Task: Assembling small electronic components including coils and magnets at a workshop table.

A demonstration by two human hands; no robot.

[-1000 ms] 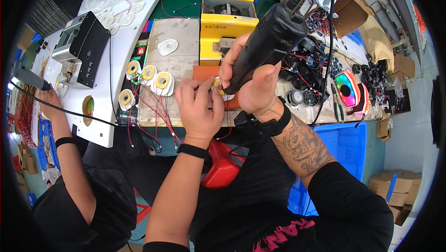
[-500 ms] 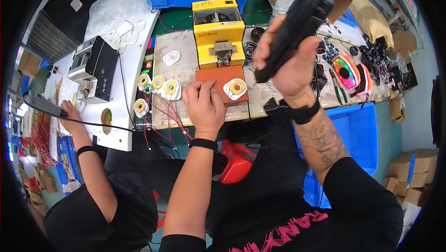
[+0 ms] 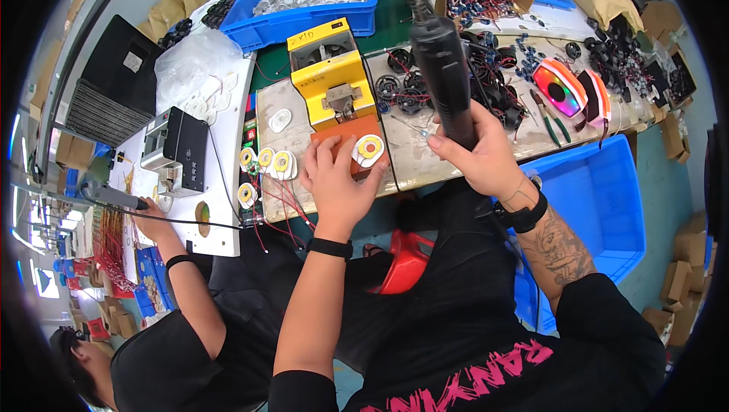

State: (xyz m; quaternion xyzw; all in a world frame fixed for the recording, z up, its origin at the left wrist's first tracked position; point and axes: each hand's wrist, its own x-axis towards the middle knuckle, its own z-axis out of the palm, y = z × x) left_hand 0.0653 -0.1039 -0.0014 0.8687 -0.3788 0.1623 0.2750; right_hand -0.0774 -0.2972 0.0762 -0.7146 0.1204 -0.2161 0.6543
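Note:
My left hand [image 3: 338,188] reaches over an orange block [image 3: 366,125] at the foot of a yellow machine [image 3: 325,82]. Its thumb and forefinger bracket a white disc with a yellow ring [image 3: 370,151] lying on that block. In my right hand [image 3: 482,157] is a black corded tool [image 3: 446,70], perhaps an electric screwdriver, held almost upright over the bench. The tool's lower end is hidden behind my fingers. Left of the block lie several similar ringed discs [image 3: 282,164] with red wires [image 3: 285,199], and a plain white disc [image 3: 279,120].
Black round parts [image 3: 387,88], green-handled pliers [image 3: 557,128] and a lit colourful device [image 3: 558,101] are on the right. Blue bins stand behind the machine [image 3: 300,26] and below the bench [image 3: 607,222]. At left, a co-worker's hand [image 3: 154,218] holds a grey tool [image 3: 115,196].
My right hand has turned the black tool more upright. My left thumb has come round the ringed disc, where the hand had rested beside it. The whole view has shifted.

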